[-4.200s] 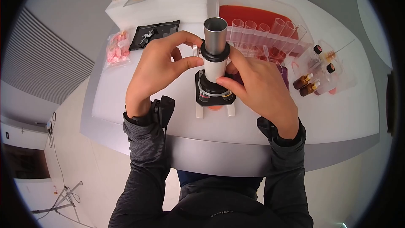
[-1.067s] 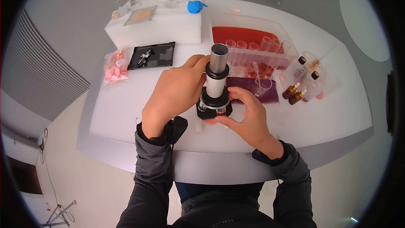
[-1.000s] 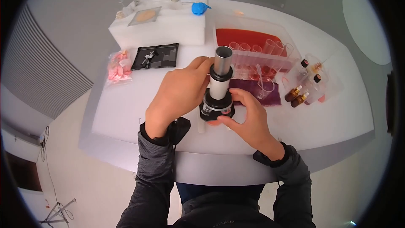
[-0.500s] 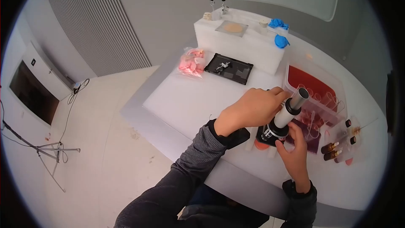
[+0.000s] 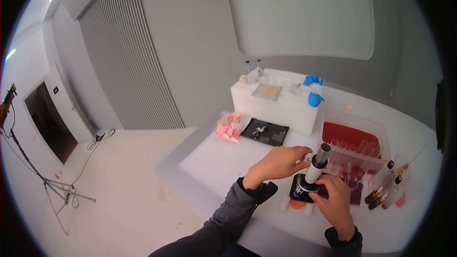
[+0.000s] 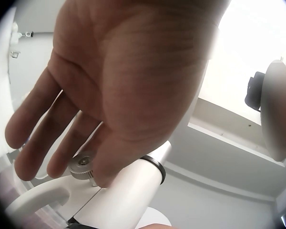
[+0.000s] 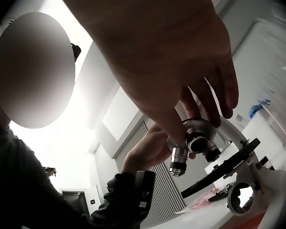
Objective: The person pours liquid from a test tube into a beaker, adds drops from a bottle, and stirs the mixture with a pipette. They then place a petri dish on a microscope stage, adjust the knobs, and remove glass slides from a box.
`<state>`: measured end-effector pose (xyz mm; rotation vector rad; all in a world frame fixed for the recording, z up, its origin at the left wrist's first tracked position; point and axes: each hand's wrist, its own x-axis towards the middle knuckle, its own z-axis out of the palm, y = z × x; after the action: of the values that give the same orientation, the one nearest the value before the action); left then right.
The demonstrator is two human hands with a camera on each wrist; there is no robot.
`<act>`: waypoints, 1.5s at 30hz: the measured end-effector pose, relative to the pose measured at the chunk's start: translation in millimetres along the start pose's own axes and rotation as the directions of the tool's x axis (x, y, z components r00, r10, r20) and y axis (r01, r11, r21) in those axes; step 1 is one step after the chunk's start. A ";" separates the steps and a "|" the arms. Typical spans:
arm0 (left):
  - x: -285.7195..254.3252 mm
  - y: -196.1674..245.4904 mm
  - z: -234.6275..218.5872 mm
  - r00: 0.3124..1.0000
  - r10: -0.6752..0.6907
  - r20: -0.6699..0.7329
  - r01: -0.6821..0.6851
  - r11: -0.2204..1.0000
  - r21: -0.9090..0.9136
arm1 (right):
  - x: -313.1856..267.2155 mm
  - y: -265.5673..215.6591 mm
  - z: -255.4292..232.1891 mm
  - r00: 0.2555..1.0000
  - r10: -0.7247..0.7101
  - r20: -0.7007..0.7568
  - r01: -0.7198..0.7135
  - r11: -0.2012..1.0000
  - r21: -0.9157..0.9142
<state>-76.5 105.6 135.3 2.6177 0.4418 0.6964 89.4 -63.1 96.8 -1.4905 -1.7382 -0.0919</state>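
A white microscope (image 5: 313, 175) with a silver eyepiece tube and black stage (image 5: 299, 195) stands on the table. My left hand (image 5: 278, 163) is at its left side. In the left wrist view, thumb and forefinger pinch the knurled focus knob (image 6: 81, 167) while the other fingers extend loosely. Below the white tube, my right hand (image 5: 335, 203) holds the rotating nosepiece (image 7: 201, 128) between thumb and fingers. Several objective lenses (image 7: 178, 162) hang from the nosepiece above the stage in the right wrist view.
Behind the microscope is a clear bin (image 5: 354, 119) of red liquid, with test tubes (image 5: 364, 147) in front. Dropper bottles (image 5: 376, 199) stand right. A black tray (image 5: 266, 133), a bag of pink pieces (image 5: 228, 127) and a white foam block (image 5: 273, 112) lie farther back.
The head view has swung up and left, so microscope and hands appear lower right. My right hand moved from the tube down to the nosepiece; the left stays beside the focus knob.
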 end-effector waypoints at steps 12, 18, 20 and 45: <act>3.9 -2.6 8.4 1.000 -0.025 -0.016 0.026 0.998 0.057 | 6.0 -7.9 -17.5 0.989 -0.084 0.119 0.105 0.976 -0.189; 10.2 -14.0 15.0 0.986 -0.142 0.085 0.140 0.990 0.024 | 9.7 -9.3 -21.2 0.987 -0.112 0.112 0.135 0.962 -0.236; 10.6 -10.8 13.9 0.981 -0.174 0.088 0.178 0.983 -0.050 | 11.4 -9.9 -23.0 0.988 -0.107 0.115 0.132 0.961 -0.244; 6.1 -2.7 3.7 0.994 -0.112 0.013 0.113 0.986 -0.125 | 5.7 -1.3 -20.5 0.985 -0.101 0.138 0.133 0.961 -0.244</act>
<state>-70.0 109.3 133.6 2.4563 0.5220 0.6572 99.3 -70.0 114.3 -1.6012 -1.9743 -0.2976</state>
